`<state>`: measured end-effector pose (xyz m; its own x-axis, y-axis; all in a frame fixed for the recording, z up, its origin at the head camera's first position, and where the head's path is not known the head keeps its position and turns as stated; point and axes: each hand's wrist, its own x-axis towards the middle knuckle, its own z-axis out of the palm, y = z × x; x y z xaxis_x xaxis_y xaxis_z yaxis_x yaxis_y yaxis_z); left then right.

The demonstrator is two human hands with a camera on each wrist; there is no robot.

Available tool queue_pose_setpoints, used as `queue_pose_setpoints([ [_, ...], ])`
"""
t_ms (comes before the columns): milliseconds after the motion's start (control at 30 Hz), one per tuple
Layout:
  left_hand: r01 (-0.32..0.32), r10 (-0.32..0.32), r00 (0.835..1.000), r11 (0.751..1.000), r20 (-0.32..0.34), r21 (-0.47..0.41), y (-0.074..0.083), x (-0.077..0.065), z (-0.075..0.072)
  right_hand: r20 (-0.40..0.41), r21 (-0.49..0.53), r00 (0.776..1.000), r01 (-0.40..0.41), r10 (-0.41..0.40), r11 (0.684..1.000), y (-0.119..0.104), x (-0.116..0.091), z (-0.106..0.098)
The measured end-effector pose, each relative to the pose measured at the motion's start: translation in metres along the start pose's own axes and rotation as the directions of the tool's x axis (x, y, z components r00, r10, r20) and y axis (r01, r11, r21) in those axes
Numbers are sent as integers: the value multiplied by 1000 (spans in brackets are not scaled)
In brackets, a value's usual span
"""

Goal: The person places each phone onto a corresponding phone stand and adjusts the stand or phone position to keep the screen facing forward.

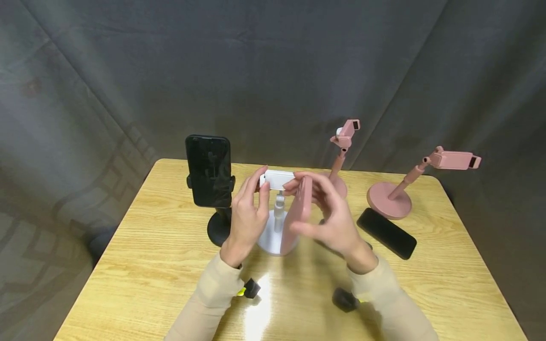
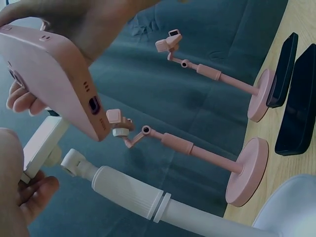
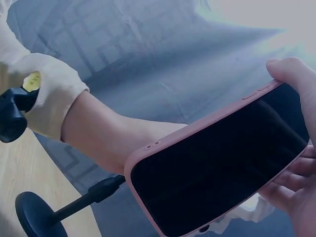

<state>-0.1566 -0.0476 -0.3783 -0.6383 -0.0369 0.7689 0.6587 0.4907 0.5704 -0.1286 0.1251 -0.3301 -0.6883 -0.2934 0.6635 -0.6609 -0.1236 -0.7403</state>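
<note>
My left hand (image 1: 247, 220) pinches the left end of the white clamp (image 1: 279, 179) on top of a white phone stand, whose round base (image 1: 269, 237) rests on the table. A phone in a pink case (image 1: 297, 213) is in my right hand (image 1: 337, 225), gripped between thumb and fingers. The phone is held tilted just in front of the white stand, covering part of its base. In the right wrist view its dark screen (image 3: 222, 158) shows; the left wrist view shows the case's back and the charging port (image 2: 94, 104) at its end.
At left, a black stand (image 1: 218, 232) carries an upright black phone (image 1: 209, 170). Two pink stands (image 1: 389, 201) are at the back right. Dark phones lie near them, one phone (image 1: 386, 233) in plain sight, another partly behind my right hand. A grey curtain (image 1: 273, 85) hangs behind the wooden table (image 1: 149, 246).
</note>
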Motion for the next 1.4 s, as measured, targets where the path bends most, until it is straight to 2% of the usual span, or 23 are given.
queue_pose_setpoints([
  [200, -8, 8, 1000, 1000, 3, -16, 0, 1, -1, -14, 22, 1000, 25, -25, 999, -5, 9, -2],
  [500, 10, -10, 999, 1000, 36, -11, -1, 0, -2, -2, 1, 995, -101, 101, 995, -12, 23, -4],
  [733, 11, -12, 998, 1000, 57, 13, -3, 0, -2, 1, -8, 996, -94, 94, 996, -11, 36, -3],
  [1033, -9, 7, 997, 999, 73, 31, -4, 1, -5, -16, -79, 995, -102, 101, 992, -10, 44, -2],
  [1167, -24, 19, 996, 998, 84, 59, -4, 2, -7, -48, -78, 993, -116, 112, 990, -8, 47, -1],
  [1400, -104, 82, 988, 978, 129, 181, -3, 3, -10, -133, -58, 977, -173, 165, 983, -4, 52, 3],
])
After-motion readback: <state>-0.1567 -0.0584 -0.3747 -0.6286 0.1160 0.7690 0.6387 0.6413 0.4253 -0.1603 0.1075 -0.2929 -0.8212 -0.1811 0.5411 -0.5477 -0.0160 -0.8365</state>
